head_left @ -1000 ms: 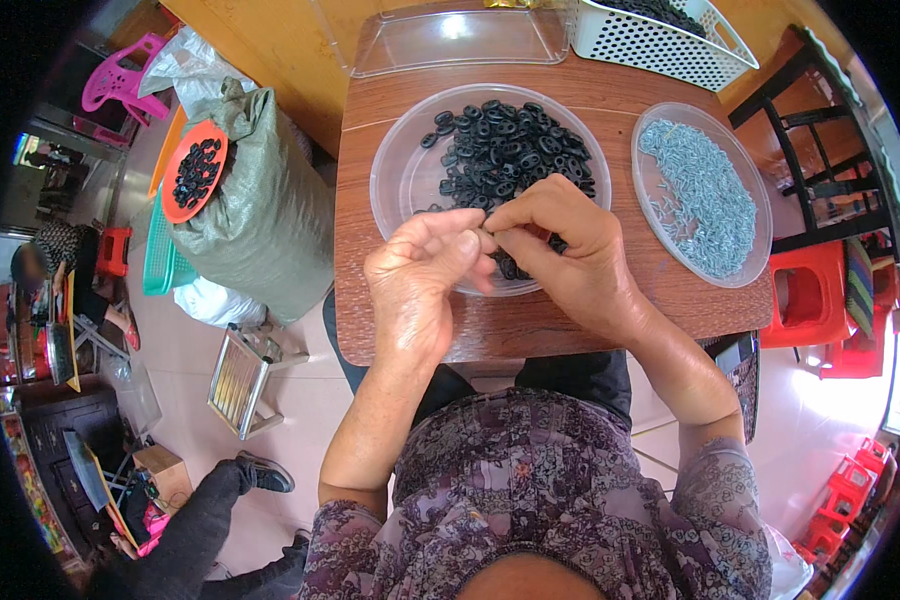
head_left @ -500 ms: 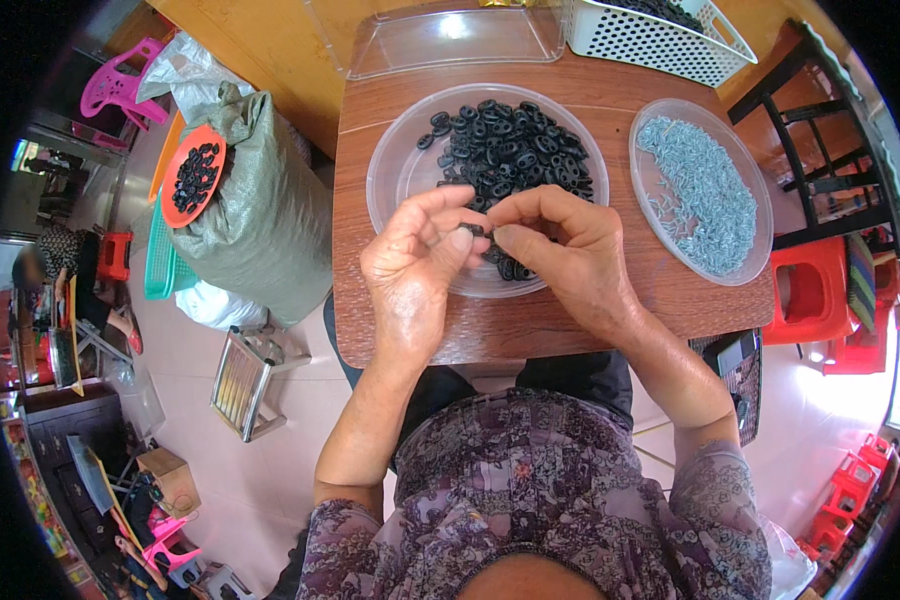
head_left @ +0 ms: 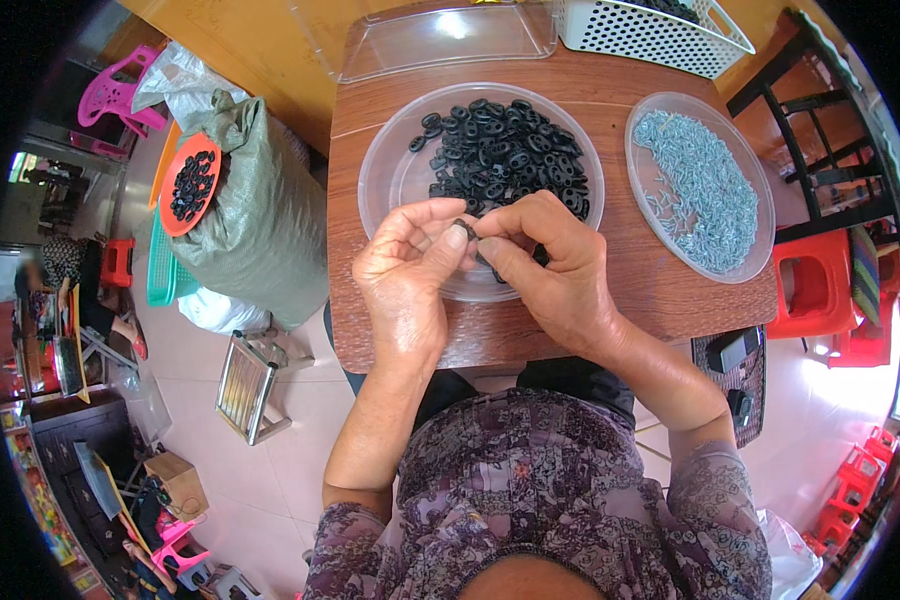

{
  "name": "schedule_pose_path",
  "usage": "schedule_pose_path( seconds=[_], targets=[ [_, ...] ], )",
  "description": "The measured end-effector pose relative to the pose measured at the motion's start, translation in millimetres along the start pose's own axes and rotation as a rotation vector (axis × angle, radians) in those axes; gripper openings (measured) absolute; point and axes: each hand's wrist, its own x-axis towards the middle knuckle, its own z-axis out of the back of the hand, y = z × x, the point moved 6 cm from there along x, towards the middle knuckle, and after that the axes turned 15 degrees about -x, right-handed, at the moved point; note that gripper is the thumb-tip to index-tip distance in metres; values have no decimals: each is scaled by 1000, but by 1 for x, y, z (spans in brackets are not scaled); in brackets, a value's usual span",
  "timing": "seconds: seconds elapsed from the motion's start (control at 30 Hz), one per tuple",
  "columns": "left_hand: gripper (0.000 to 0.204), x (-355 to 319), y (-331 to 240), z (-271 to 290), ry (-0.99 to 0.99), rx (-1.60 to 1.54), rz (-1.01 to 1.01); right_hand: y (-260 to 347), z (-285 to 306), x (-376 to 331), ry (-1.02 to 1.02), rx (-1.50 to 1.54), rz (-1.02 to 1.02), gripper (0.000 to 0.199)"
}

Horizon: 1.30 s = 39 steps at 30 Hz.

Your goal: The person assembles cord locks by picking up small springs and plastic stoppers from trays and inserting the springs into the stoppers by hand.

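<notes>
My left hand (head_left: pixel 406 268) pinches a small dark oval piece (head_left: pixel 464 230) between thumb and fingertips, over the near side of a round clear plastic tub (head_left: pixel 367 170). My right hand (head_left: pixel 558 268) meets it there, thumb and forefinger pressed together at the piece's right end. Anything tiny within the right pinch is too small to make out. Behind both hands, the tub holds a heap of black oval two-holed pieces (head_left: pixel 510 150). To the right lies an oval clear tray (head_left: pixel 638 185) of small silvery-blue slender parts (head_left: pixel 705 190).
A clear lid (head_left: pixel 445 50) and a white perforated basket (head_left: pixel 650 42) stand at the table's (head_left: pixel 590 335) back. On the left, an orange plate (head_left: pixel 208 200) of black pieces rests against a bulging sack (head_left: pixel 260 220). Red stools (head_left: pixel 810 285) stand at right, a metal-framed stool (head_left: pixel 247 385) lower left.
Both hands have shifted slightly left. The oval piece has been tilted in the left fingertips, and the right thumb and forefinger have closed in on its end.
</notes>
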Motion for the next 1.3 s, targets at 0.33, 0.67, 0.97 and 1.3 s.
schedule_pose_path(
  seconds=[0.33, 0.67, 0.97, 1.3],
  targets=[
    [18, -2, 0, -4, -39, -78, 17, -5, -1, -6, 35, 28, -40, 14],
    [20, -10, -11, -7, 62, 154, -69, -18, -7, -6, 65, 317, -229, 19],
    [21, -14, -14, -7, 70, 303, -127, -13, -7, -6, 67, 206, -170, 19],
    [22, -16, -17, -4, 77, 356, -132, -11, -9, -6, 95, 179, -167, 20]
  ],
)
